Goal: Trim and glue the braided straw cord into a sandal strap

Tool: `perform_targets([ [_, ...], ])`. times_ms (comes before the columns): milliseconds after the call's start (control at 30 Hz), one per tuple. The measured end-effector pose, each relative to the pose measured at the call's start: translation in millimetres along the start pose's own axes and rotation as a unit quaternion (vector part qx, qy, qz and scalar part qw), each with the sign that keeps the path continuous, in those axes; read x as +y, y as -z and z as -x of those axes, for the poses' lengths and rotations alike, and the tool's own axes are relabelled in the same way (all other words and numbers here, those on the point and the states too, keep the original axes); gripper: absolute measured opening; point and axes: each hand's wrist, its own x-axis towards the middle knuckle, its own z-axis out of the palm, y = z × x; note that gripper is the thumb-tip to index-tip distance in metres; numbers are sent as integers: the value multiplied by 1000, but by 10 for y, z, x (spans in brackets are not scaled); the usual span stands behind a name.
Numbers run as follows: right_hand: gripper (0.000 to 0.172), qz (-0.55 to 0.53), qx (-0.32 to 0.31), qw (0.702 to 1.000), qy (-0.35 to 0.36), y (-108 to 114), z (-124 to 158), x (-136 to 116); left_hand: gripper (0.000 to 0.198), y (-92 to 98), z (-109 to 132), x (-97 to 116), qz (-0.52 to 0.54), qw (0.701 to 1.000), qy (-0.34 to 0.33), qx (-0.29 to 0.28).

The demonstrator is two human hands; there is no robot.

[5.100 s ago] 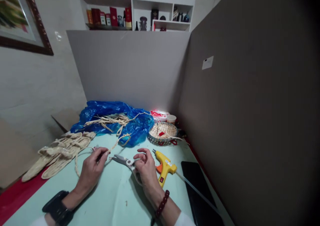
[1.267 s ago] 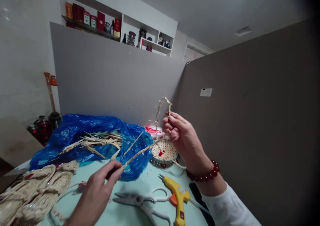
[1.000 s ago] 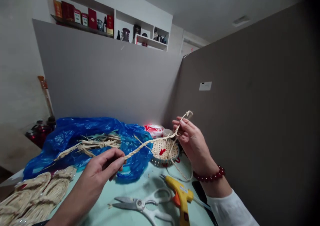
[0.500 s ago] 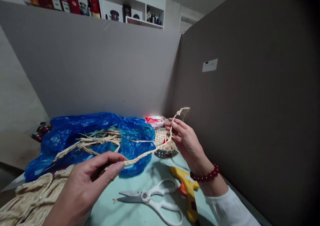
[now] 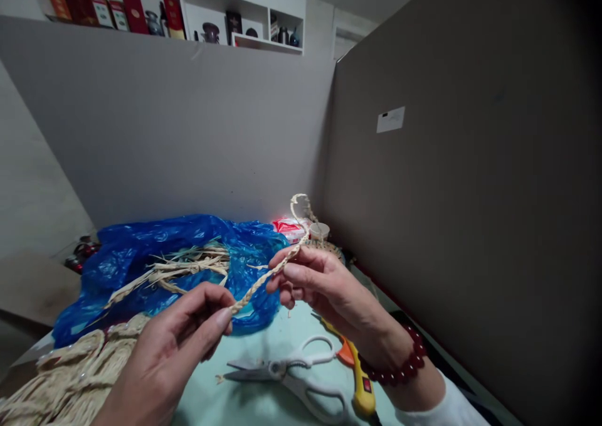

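Right hand [image 5: 320, 278] has come in toward the left hand [image 5: 183, 338] along the braid [image 5: 249, 293]

The gap between them has narrowed since half a second ago. At far left lie woven straw pieces [image 5: 70, 376]; farther back, loose straw strands [image 5: 188, 266] rest on a blue plastic bag [image 5: 136, 241]. The left hand pinches the braid between thumb and forefinger. The braid hangs above the pale green table [image 5: 207, 394], its long axis slanting up and rightward to the right hand, which grasps it lightly and is nearer the curled end [image 5: 295, 207] rising beyond. Below lie the scissors [image 5: 276, 369], blades parted and pointing left; the glue gun [image 5: 364, 385] is partly hidden by the right forearm.
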Motion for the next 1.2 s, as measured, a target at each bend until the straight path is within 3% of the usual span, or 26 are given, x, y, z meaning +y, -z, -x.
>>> perform_targets([
  [167, 13, -30, 7, 999, 11, -69, 12, 57, 26, -82, 51, 83, -33, 999, -26, -5],
  [500, 13, 63, 25, 997, 46, -134, 24, 101, 13, -185, 118, 84, -61, 992, -73, 86],
  [567, 11, 67, 16, 996, 53, -128, 25, 110, 12, -169, 101, 77, -27, 995, -58, 73],
  [700, 10, 73, 1, 995, 63, -128, 0, 121, 16, -118, 58, 48, 54, 998, -2, -12],
  [767, 12, 103, 10, 993, 57, -126, 9, 119, 18, -102, 52, 36, 78, 997, 13, -7],
  [833, 15, 206, 24, 977, 42, -101, 73, 129, 19, -97, 56, 38, 96, 995, 18, 24],
  [867, 16, 288, 24, 957, 30, -73, 131, 147, 20, -97, 60, 45, 99, 994, 20, 37],
  [900, 16, 399, 13, 917, 18, -33, 207, 179, 21, -97, 63, 58, 100, 994, 19, 49],
  [967, 11, 633, -40, 773, -8, 90, 396, 296, 23, -95, 68, 95, 91, 993, 9, 72],
  [1033, 10, 801, -80, 592, 40, 265, 597, 478, 24, -86, 70, 137, 80, 993, -6, 90],
  [1100, 21, 838, -90, 535, 63, 464, 761, 696, 23, -70, 69, 171, 77, 991, -18, 105],
  [1200, 21, 854, -113, 498, 100, 720, 888, 1017, 23, -39, 68, 186, 90, 988, -18, 125],
])
